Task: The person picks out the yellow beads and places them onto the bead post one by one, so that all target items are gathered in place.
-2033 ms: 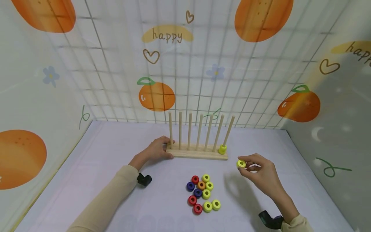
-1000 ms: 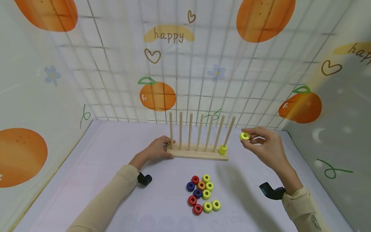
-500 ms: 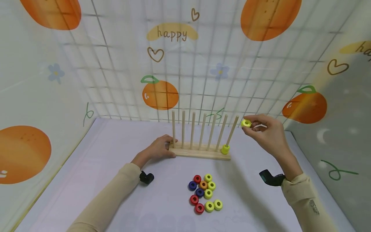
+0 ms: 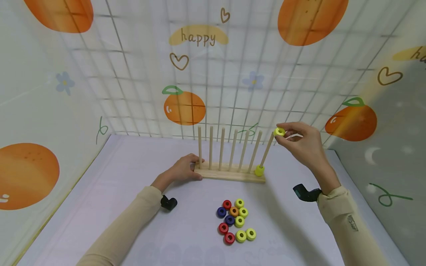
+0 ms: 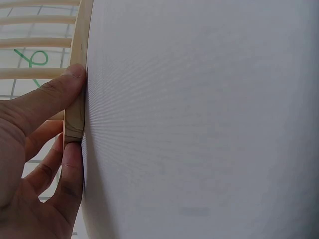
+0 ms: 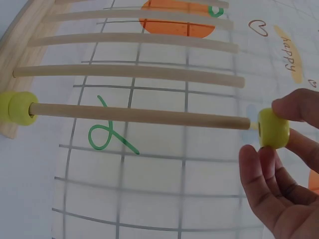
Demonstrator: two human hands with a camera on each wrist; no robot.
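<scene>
My left hand (image 4: 181,170) grips the left end of a wooden base (image 4: 229,175) that carries a row of upright wooden pegs. In the left wrist view its thumb lies along the base's edge, fingers at the end. My right hand (image 4: 304,146) pinches a yellow bead (image 6: 274,128) between thumb and fingers. The bead is at the top of the rightmost peg (image 4: 267,149); in the right wrist view it sits just beyond the tip, its hole facing the peg. Yellow beads (image 6: 22,108) sit stacked at that peg's foot; the other pegs are bare.
On the white tabletop (image 4: 159,229) in front of the stand lie several loose beads: yellow (image 4: 251,238), red (image 4: 229,242), dark blue (image 4: 229,224) and one orange (image 4: 234,214). Behind the stand hangs a printed sheet (image 4: 139,92) over a grid.
My right hand has lifted the yellow bead from low on the right, then brought it left to the top of the rightmost peg. My left hand keeps its hold on the base.
</scene>
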